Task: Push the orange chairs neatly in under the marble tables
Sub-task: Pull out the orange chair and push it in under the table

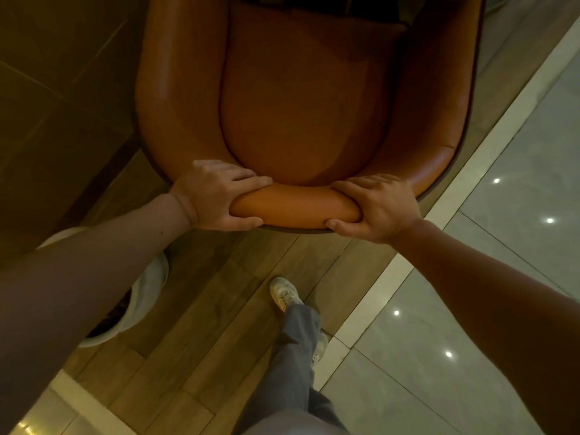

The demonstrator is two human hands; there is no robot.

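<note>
Both hands clamped on the padded top rail of the orange chair (301, 98): left hand (216, 196) wrapped over one end, right hand (379, 208) over the other, thumbs tucked under. Chair straight ahead on the wood floor (219, 309), front edge vanishing into shadow at the top, presumably beneath the counter, unseen here. Risks, as a guess: uneven shove skewing the seat; arms knocking the counter edge; a white pot (147, 293) near the left elbow; lead shoe (285, 293) close behind, possibly catching the base.

wood-plank floor (201, 334) under orange chair (301, 98)
</note>
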